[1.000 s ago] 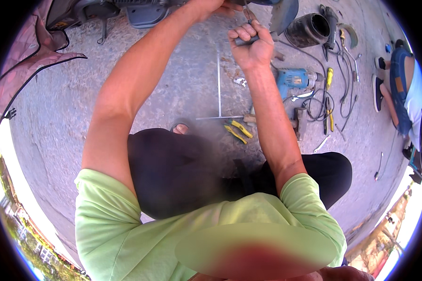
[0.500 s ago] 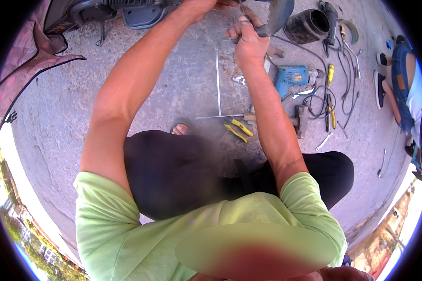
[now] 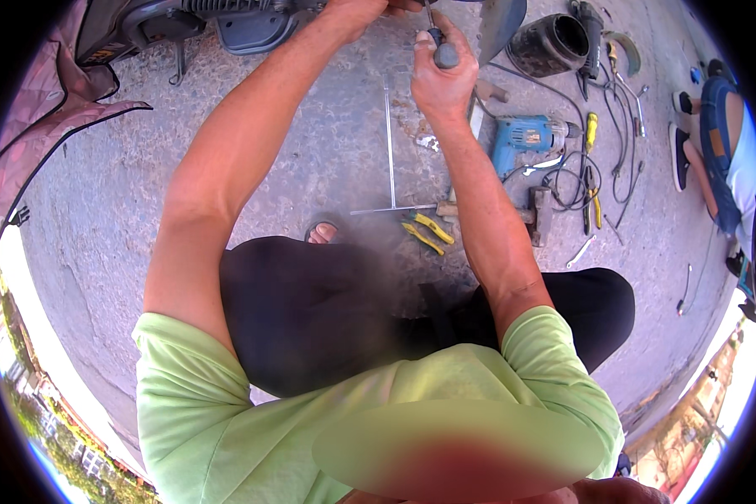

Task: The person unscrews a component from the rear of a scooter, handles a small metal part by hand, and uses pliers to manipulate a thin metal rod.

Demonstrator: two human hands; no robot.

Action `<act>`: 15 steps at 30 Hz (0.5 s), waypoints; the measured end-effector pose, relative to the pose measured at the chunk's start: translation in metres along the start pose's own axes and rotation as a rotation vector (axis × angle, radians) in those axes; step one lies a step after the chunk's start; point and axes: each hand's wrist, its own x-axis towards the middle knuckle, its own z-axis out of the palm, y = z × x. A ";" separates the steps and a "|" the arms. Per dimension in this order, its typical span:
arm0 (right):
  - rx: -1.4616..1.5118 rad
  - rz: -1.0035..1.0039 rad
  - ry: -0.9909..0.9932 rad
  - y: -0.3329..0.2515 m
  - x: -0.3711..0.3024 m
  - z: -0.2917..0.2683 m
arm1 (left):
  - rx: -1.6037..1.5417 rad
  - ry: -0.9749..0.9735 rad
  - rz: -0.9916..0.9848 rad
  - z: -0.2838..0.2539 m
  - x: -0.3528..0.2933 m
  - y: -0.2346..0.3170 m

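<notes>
My right hand (image 3: 445,91) is closed around the dark, rounded handle of a screwdriver (image 3: 446,55). The thin metal shaft points away from me, toward the top edge of the head view. Just left of it, my left hand (image 3: 357,13) reaches up beside the dark machine, a motorbike by its look (image 3: 164,21). Most of its fingers are cut off by the picture's edge, so what they touch is hidden. A curved dark panel (image 3: 502,25) stands right of the screwdriver.
On the concrete floor lie a T-shaped bar (image 3: 390,147), yellow-handled pliers (image 3: 428,233), a hammer (image 3: 539,217), a blue drill (image 3: 525,139) with its cable, and a wrench (image 3: 581,253). A black cylindrical container (image 3: 548,47) and grinder (image 3: 590,38) sit farther off. Another person (image 3: 722,151) is at right.
My right hand has turned, so the screwdriver handle's end now faces me; before, the handle lay sideways in the fist. My left hand has barely moved.
</notes>
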 end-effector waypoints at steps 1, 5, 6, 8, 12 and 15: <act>-0.003 0.006 -0.011 -0.003 0.000 -0.002 | 0.008 0.000 0.001 0.001 -0.001 0.001; -0.052 -0.011 -0.018 -0.005 0.002 -0.003 | 0.053 -0.006 0.026 0.002 -0.004 0.005; -0.053 -0.005 -0.020 -0.006 0.002 -0.004 | 0.066 -0.011 0.037 0.003 -0.005 0.006; -0.062 -0.009 -0.016 -0.007 0.002 -0.003 | 0.051 0.001 0.037 0.004 -0.006 0.007; -0.143 -0.076 0.000 -0.008 0.001 0.000 | 0.032 0.004 0.035 0.004 -0.006 0.007; -0.174 -0.107 0.000 -0.008 0.002 0.000 | 0.103 -0.018 0.029 0.003 -0.007 0.008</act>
